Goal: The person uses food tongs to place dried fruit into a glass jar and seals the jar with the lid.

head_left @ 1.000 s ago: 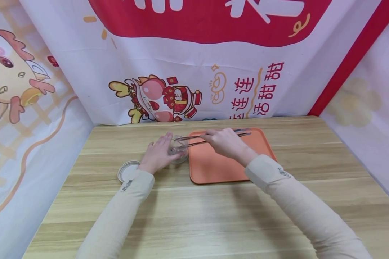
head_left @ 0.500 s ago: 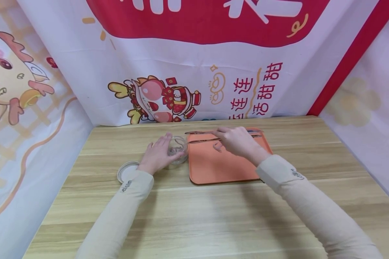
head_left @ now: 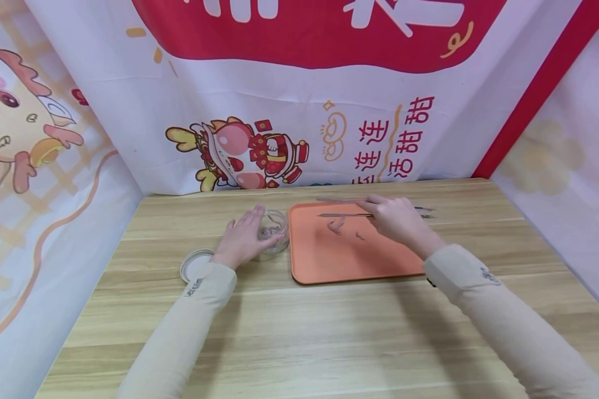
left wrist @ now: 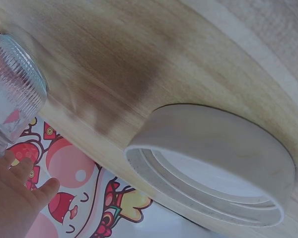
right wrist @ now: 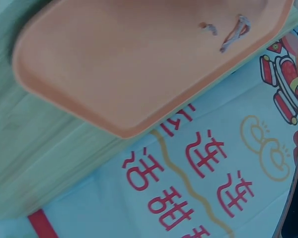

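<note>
My left hand [head_left: 243, 237] holds a clear glass jar [head_left: 280, 223] at its left side, thumb across the front and fingers toward the back. Some thin pieces lie inside the jar. In the left wrist view the ribbed jar [left wrist: 15, 82] shows beside the fingertips. My right hand [head_left: 398, 220] grips a pair of dark chopsticks [head_left: 343, 215] over the orange tray [head_left: 324, 263], their tips apart and pointing left. On the tray lie a pinkish-grey shred [head_left: 335, 226] and a smaller scrap [head_left: 360, 236]. The right wrist view shows both, with a dark chopstick handle at its right edge.
A pale round screw lid [head_left: 196, 265] lies on the wooden table [head_left: 279, 338], left of the jar and partly behind the left cuff. A printed cloth backdrop [head_left: 299, 116] stands along the table's far edge, with more cloth at the sides.
My right hand has moved right with the chopsticks, from over the jar to above the tray. The shred and small scrap now show on the tray. My left hand stays at the jar.
</note>
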Demonstrator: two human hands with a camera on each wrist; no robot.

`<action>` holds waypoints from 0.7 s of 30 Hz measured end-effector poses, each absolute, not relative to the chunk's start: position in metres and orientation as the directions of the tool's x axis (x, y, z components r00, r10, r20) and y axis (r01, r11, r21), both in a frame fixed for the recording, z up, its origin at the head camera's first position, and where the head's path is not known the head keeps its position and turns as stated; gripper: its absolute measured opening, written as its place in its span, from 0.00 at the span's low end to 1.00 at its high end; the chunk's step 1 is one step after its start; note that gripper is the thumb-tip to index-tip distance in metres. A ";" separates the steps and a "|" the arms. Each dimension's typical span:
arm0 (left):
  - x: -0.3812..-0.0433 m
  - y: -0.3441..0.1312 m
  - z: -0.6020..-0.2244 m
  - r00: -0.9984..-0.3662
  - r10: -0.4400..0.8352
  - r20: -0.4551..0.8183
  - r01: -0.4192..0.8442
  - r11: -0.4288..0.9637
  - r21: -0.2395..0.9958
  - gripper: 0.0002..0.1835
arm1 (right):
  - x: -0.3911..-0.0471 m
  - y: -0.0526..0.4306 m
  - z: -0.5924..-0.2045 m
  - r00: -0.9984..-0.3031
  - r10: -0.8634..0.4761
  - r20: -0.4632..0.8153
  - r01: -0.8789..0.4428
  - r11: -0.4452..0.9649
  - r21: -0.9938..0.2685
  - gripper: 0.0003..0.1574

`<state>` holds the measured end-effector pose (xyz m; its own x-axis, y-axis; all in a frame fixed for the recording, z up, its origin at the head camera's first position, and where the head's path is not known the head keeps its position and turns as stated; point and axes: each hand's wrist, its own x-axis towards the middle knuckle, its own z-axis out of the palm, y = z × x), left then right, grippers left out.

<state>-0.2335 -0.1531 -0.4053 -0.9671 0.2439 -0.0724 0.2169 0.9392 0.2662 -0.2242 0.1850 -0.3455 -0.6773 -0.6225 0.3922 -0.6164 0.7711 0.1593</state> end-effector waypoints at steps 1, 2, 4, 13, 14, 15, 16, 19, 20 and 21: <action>-0.233 -0.153 -0.405 -0.967 0.245 -0.072 0.218 0.939 0.266 0.53 | -0.223 0.188 -0.346 -0.691 -0.613 0.383 -0.607 0.780 0.153 0.22; -0.233 -0.153 -0.406 -0.967 0.246 -0.071 0.219 0.939 0.266 0.53 | -0.223 0.191 -0.347 -0.708 -0.601 0.371 -0.596 0.790 0.143 0.22; -0.233 -0.153 -0.406 -0.967 0.246 -0.073 0.219 0.939 0.264 0.53 | -0.220 0.196 -0.349 -0.735 -0.582 0.349 -0.579 0.806 0.124 0.23; -0.233 -0.154 -0.405 -0.966 0.247 -0.075 0.221 0.940 0.259 0.53 | -0.212 0.213 -0.367 -0.799 -0.534 0.275 -0.539 0.840 0.063 0.22; -0.233 -0.154 -0.405 -0.966 0.247 -0.075 0.220 0.940 0.260 0.53 | -0.211 0.215 -0.370 -0.801 -0.531 0.275 -0.537 0.841 0.060 0.22; -0.233 -0.154 -0.405 -0.966 0.248 -0.076 0.220 0.939 0.262 0.53 | -0.211 0.217 -0.372 -0.803 -0.529 0.275 -0.536 0.842 0.058 0.22; -0.232 -0.154 -0.405 -0.966 0.249 -0.075 0.221 0.938 0.266 0.53 | -0.210 0.219 -0.373 -0.803 -0.528 0.276 -0.535 0.843 0.057 0.22; -0.233 -0.153 -0.405 -0.966 0.249 -0.075 0.221 0.938 0.268 0.53 | -0.207 0.224 -0.378 -0.802 -0.530 0.277 -0.534 0.843 0.065 0.22; -0.233 -0.154 -0.405 -0.965 0.251 -0.073 0.223 0.938 0.266 0.54 | -0.206 0.226 -0.379 -0.803 -0.528 0.277 -0.532 0.844 0.069 0.22; -0.233 -0.154 -0.405 -0.965 0.251 -0.072 0.224 0.937 0.266 0.54 | -0.206 0.228 -0.380 -0.805 -0.526 0.275 -0.529 0.846 0.071 0.23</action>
<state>-0.2334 -0.1536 -0.4052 -0.9653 0.2511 -0.0721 0.2239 0.9375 0.2664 -0.2058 0.2279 -0.3802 -0.8046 -0.5264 0.2748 -0.5290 0.8456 0.0712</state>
